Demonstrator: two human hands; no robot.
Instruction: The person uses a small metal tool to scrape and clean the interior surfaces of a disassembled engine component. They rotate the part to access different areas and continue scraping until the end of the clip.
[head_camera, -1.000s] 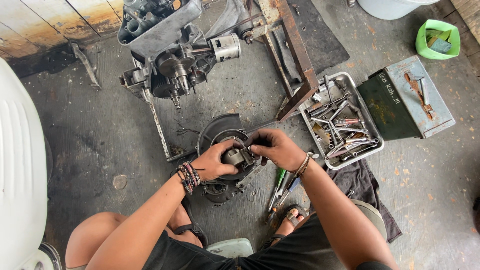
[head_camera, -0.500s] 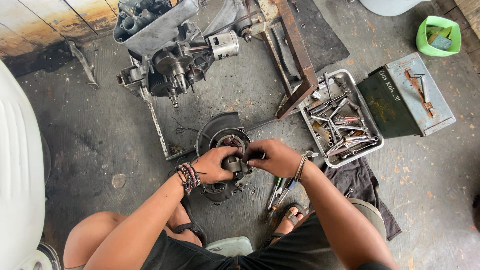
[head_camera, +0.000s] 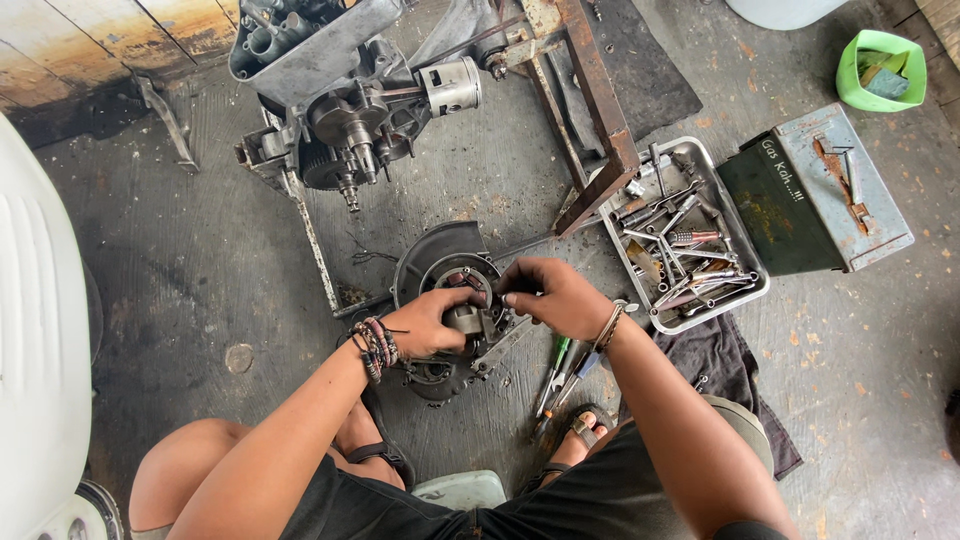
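A dark, greasy engine cover with a round opening (head_camera: 440, 262) lies on the concrete floor in front of me. My left hand (head_camera: 432, 322), with beaded bracelets on the wrist, is closed around a small grey metal part (head_camera: 465, 318) at the cover's centre. My right hand (head_camera: 552, 296) grips the same assembly from the right side, fingers curled over it. What lies under the fingers is hidden. A flat metal bar (head_camera: 503, 345) sticks out below the hands.
A stripped engine with a bare piston (head_camera: 450, 85) sits at the back. A rusty steel frame (head_camera: 596, 120) runs beside a metal tray of wrenches (head_camera: 700, 300), a grey metal box (head_camera: 830, 195) and a green tub (head_camera: 880, 68). Screwdrivers (head_camera: 557, 375) lie by my foot; a white body panel (head_camera: 35, 330) is at left.
Both hands have stayed on the part at the cover's centre, shifting only slightly; the right hand's fingers have moved a little over it. The view has drifted a bit.
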